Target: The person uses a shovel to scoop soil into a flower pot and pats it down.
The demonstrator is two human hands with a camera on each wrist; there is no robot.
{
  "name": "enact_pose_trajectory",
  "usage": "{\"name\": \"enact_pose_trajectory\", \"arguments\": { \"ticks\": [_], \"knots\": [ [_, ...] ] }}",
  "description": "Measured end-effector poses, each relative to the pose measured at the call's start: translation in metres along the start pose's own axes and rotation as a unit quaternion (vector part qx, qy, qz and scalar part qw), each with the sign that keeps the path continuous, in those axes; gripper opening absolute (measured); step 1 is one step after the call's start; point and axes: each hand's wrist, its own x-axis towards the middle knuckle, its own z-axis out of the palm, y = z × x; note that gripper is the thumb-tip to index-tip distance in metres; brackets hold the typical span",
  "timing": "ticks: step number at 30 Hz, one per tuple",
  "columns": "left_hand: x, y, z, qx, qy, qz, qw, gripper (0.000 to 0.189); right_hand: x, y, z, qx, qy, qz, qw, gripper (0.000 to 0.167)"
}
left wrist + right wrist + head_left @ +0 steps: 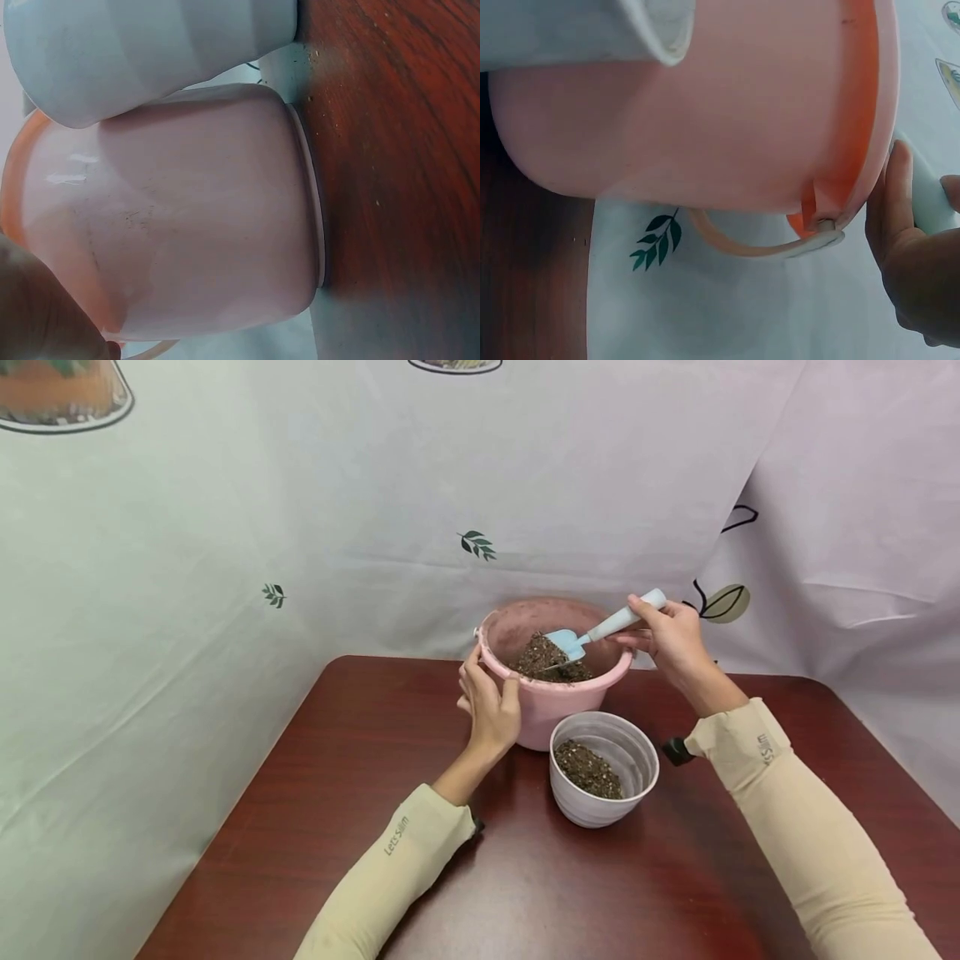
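My right hand (675, 639) grips the pale handle of a small light-blue trowel (618, 623), its blade tilted down inside a pink bucket (566, 702). Dark potting soil (542, 656) lies in the bucket and against the blade. On the bucket's left side, my left hand (491, 710) holds the wall near the rim, thumb toward the front. In the right wrist view, the right hand (922, 262) is beside the rim, with part of the trowel handle (930, 196) showing. A white pot (592, 810) with some soil (588, 770) in it stands in front of the bucket.
Both containers stand on a dark red wooden table (337, 777), the bucket near its far edge. Pale cloth printed with leaves (360, 485) hangs behind. The bucket's bail handle (761, 246) hangs down at its back. A few soil crumbs (315, 60) lie on the tabletop.
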Motion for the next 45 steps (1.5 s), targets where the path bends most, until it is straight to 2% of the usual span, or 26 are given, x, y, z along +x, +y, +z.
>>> {"name": "enact_pose_trajectory", "arguments": {
  "ticks": [8,13,17,19,23,26,29,31,34,37,39,41,43,45],
  "knots": [
    [0.001,0.002,0.000,0.010,-0.003,0.001,0.9999,0.067,-0.003,-0.002,-0.003,0.026,-0.009,-0.003,0.9996,0.023],
    [-0.001,0.008,-0.004,0.015,-0.027,-0.039,0.9988,0.073,-0.006,-0.005,-0.005,0.052,-0.015,-0.004,0.9985,0.019],
    [-0.007,0.019,-0.011,0.006,-0.049,-0.069,0.9964,0.081,-0.011,-0.010,-0.007,0.064,-0.020,-0.007,0.9977,0.016],
    [-0.012,0.026,-0.014,-0.001,-0.054,-0.064,0.9965,0.081,-0.013,-0.014,-0.009,0.077,-0.025,-0.004,0.9967,0.016],
    [-0.027,0.037,-0.020,-0.014,-0.071,-0.030,0.9969,0.077,-0.021,-0.022,-0.014,0.106,-0.037,0.003,0.9937,0.017],
    [-0.040,0.040,-0.025,-0.009,-0.111,-0.008,0.9938,0.073,-0.027,-0.024,-0.017,0.108,-0.045,0.006,0.9932,0.017],
    [-0.052,0.041,-0.032,0.007,-0.171,-0.006,0.9852,0.073,-0.033,-0.024,-0.020,0.109,-0.052,0.009,0.9926,0.016],
    [-0.059,0.040,-0.035,0.026,-0.215,-0.012,0.9762,0.075,-0.038,-0.024,-0.024,0.115,-0.056,0.013,0.9917,0.014],
    [-0.069,0.039,-0.038,0.071,-0.281,-0.017,0.9571,0.082,-0.045,-0.024,-0.030,0.134,-0.065,0.017,0.9887,0.011],
    [-0.076,0.037,-0.038,0.123,-0.335,-0.005,0.9343,0.090,-0.052,-0.022,-0.038,0.145,-0.068,0.021,0.9868,0.010],
    [-0.078,0.036,-0.037,0.153,-0.358,0.005,0.9209,0.094,-0.056,-0.021,-0.043,0.153,-0.069,0.022,0.9856,0.009],
    [-0.079,0.036,-0.036,0.171,-0.372,0.011,0.9122,0.098,-0.061,-0.019,-0.047,0.159,-0.070,0.022,0.9846,0.010],
    [-0.080,0.035,-0.037,0.180,-0.380,0.015,0.9073,0.100,-0.065,-0.018,-0.051,0.164,-0.074,0.020,0.9835,0.013],
    [-0.080,0.034,-0.036,0.183,-0.381,0.018,0.9062,0.100,-0.068,-0.017,-0.055,0.165,-0.080,0.016,0.9829,0.014]
  ]
}}
